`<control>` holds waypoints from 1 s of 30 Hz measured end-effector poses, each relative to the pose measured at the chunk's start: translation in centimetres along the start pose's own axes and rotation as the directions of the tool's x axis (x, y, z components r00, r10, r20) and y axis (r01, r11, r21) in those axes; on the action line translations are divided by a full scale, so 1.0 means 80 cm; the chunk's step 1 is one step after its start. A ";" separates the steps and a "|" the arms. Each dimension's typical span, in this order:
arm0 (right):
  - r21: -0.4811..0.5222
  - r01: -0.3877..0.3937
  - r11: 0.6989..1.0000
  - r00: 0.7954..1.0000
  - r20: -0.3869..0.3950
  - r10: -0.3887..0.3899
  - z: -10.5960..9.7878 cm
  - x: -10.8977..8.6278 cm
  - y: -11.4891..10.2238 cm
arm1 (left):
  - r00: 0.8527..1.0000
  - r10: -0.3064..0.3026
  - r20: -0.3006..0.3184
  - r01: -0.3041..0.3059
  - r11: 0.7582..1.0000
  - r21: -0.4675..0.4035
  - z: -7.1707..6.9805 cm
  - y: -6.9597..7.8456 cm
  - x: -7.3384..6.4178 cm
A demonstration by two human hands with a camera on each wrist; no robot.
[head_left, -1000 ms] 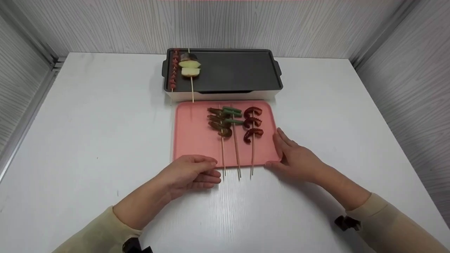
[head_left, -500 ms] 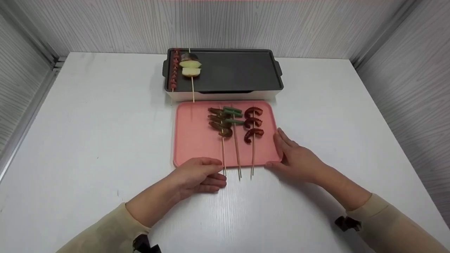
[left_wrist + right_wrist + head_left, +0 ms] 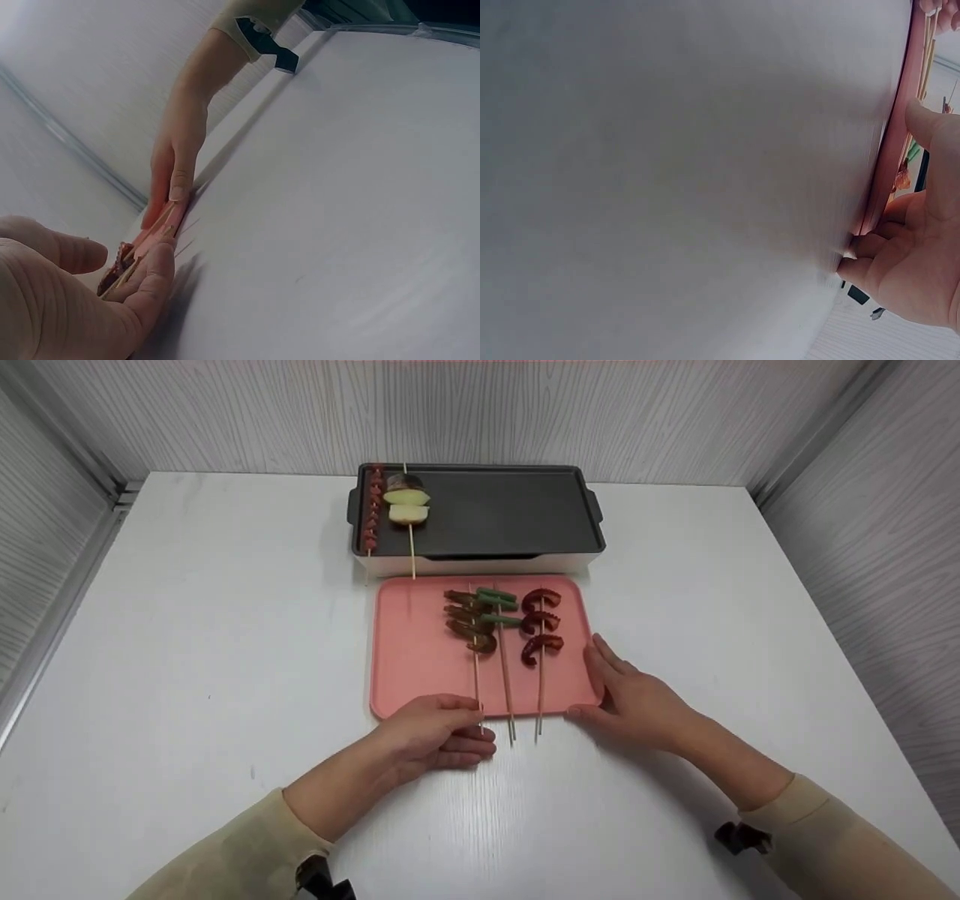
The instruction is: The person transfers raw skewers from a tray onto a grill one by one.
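At the left hand (image 3: 433,735), thumb and fingers apart, lies a brown skewer (image 3: 469,628); the right hand (image 3: 628,697) grips the pink tray (image 3: 420,652).

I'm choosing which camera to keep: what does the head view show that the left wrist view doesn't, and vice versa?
Only the head view shows the grill, carrying a skewer of red pieces and a skewer with pale wedges. Only the left wrist view shows a dark patch beyond the white table. Both show that table, the left hand, right hand and pink tray.
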State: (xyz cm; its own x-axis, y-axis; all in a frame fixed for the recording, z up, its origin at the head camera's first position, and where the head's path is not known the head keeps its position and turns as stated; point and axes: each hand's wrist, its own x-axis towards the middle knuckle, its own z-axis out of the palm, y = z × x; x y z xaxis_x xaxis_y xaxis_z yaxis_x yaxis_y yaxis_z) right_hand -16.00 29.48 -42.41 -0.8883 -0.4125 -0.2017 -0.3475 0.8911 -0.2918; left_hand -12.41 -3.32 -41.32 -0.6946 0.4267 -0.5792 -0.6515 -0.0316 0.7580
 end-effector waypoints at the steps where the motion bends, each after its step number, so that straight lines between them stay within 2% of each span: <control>1: 0.002 0.000 1.000 1.000 0.000 0.000 0.000 0.000 0.000 | 1.000 0.002 -0.001 -0.002 1.000 -0.005 0.000 0.000 0.000; 8: 0.001 -0.004 1.000 1.000 0.005 0.004 0.000 0.001 0.000 | 1.000 0.022 -0.017 -0.023 0.999 -0.029 0.001 0.005 -0.004; 19: 0.006 -0.011 1.000 1.000 0.012 0.011 -0.003 0.000 -0.002 | 0.997 0.073 -0.012 -0.073 0.997 0.013 -0.003 0.012 -0.011; 30: 0.010 -0.013 1.000 1.000 0.010 0.013 -0.001 0.001 0.001 | 0.996 0.082 -0.031 -0.081 0.996 0.026 -0.002 0.012 -0.016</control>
State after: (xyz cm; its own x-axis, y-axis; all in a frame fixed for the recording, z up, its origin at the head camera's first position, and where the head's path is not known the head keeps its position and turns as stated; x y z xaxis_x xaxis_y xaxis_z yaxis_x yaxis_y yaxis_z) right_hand -16.09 29.51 -42.38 -0.8899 -0.4024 -0.2147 -0.3324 0.8945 -0.2989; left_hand -12.25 -4.04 -39.90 -0.7546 0.3948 -0.5241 -0.5848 -0.0425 0.8101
